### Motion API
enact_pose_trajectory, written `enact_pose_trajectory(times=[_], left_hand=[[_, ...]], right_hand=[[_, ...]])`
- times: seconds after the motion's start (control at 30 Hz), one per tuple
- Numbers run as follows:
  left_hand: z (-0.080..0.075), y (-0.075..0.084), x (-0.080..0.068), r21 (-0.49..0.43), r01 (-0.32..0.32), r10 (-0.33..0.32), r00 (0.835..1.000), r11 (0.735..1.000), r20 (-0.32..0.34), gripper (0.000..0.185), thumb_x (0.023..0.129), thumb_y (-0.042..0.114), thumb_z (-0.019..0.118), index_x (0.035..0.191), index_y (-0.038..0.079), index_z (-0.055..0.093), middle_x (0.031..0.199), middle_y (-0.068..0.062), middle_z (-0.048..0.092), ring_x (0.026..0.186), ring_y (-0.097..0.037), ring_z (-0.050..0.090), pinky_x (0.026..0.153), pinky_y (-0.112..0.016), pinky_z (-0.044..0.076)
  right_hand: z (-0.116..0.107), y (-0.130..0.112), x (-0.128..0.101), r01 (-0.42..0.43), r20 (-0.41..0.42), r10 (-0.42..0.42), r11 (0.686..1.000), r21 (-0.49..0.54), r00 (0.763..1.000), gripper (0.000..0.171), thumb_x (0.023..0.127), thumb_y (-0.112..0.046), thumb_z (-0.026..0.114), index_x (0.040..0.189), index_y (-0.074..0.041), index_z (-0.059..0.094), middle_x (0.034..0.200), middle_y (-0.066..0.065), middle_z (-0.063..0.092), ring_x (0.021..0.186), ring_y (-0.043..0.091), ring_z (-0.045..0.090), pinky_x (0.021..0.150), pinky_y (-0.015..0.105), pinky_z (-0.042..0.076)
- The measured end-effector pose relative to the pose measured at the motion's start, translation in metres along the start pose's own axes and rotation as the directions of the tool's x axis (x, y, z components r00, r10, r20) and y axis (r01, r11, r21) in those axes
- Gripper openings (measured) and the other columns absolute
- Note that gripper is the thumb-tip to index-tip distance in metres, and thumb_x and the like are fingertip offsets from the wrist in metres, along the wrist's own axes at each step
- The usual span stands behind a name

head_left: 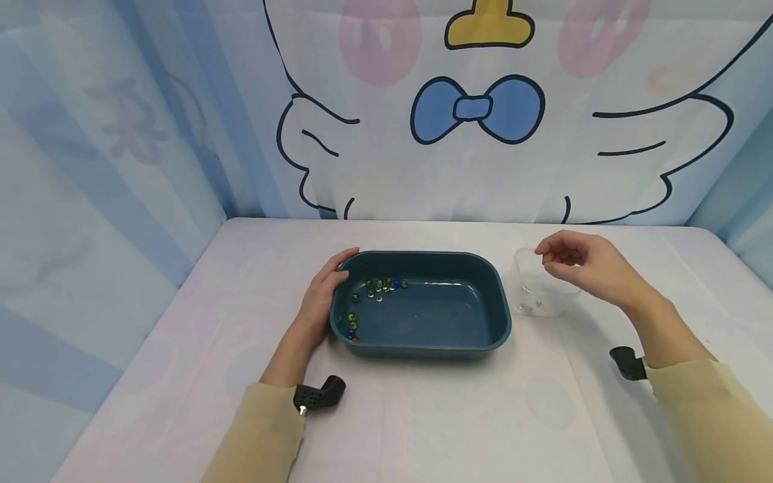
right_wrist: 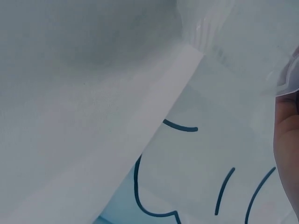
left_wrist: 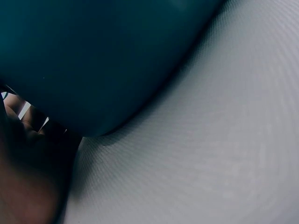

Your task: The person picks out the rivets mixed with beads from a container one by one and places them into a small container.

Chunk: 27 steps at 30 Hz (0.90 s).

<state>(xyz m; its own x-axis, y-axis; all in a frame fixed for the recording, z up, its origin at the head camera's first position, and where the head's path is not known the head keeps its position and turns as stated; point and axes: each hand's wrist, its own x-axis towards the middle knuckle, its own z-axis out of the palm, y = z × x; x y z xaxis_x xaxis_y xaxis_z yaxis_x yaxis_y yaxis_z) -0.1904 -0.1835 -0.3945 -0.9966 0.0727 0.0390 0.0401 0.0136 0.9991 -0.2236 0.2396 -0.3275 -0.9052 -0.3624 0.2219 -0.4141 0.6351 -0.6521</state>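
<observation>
The left hand (head_left: 319, 300) rests flat on the tub (head_left: 423, 335) at 9 o'clock. The right hand (head_left: 582, 263), fingers loosely curled, hovers over the cup (head_left: 534, 295); most marbles (head_left: 379, 287) remain in the tub.

Head view: you look forward and down over the table (head_left: 423, 416) toward the printed curtain (head_left: 483, 168). Left wrist view: pressed very close against the teal tub (left_wrist: 93, 56), shared with the head view. Right wrist view: faces the curtain (right_wrist: 187, 177) closely.
</observation>
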Motion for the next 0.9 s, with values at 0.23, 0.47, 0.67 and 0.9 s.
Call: enact_pose_trajectory(times=[0.23,0.47,0.67,0.9], left_hand=[[-0.001,-0.001,0.000,-0.009,-0.003,0.003,1.000,1.000,0.004,0.050,0.103,0.016,0.035,0.151,0.017,0.046,0.155,-0.004,0.041,0.143,-0.020,0.033,0.117,-0.042,0.024],[-0.001,-0.002,0.001,-0.016,-0.007,0.007,1.000,1.000,0.006,0.050,0.103,0.016,0.036,0.151,0.017,0.046,0.154,-0.004,0.041,0.142,-0.020,0.034,0.117,-0.041,0.025],[0.000,-0.002,0.001,-0.016,0.001,-0.001,1.000,1.000,-0.002,0.050,0.103,0.016,0.036,0.151,0.017,0.046,0.155,-0.003,0.041,0.143,-0.019,0.033,0.117,-0.040,0.024],[-0.001,-0.002,0.002,-0.028,0.004,-0.004,1.000,1.000,-0.003,0.049,0.103,0.016,0.035,0.151,0.016,0.047,0.154,-0.003,0.042,0.142,-0.018,0.034,0.116,-0.039,0.025]], right_hand=[[0.001,-0.006,0.000,0.028,-0.028,-0.026,0.996,0.079,0.999,0.022,0.094,0.000,0.065,0.116,0.000,0.064,0.097,-0.003,0.062,0.085,0.012,0.057,0.073,0.015,0.047],[0.004,-0.015,0.004,0.057,-0.028,-0.053,0.985,0.163,0.998,0.023,0.094,-0.002,0.066,0.117,-0.003,0.063,0.101,0.003,0.065,0.089,0.012,0.059,0.078,0.015,0.048],[0.009,-0.031,0.011,0.118,-0.016,-0.117,0.972,0.205,0.993,0.025,0.094,-0.002,0.067,0.119,-0.003,0.063,0.105,0.005,0.065,0.092,0.013,0.062,0.081,0.016,0.050],[0.019,-0.049,0.019,0.165,0.004,-0.171,0.958,0.235,0.985,0.026,0.094,-0.004,0.067,0.120,-0.002,0.064,0.110,0.008,0.065,0.098,0.015,0.062,0.083,0.018,0.049]])
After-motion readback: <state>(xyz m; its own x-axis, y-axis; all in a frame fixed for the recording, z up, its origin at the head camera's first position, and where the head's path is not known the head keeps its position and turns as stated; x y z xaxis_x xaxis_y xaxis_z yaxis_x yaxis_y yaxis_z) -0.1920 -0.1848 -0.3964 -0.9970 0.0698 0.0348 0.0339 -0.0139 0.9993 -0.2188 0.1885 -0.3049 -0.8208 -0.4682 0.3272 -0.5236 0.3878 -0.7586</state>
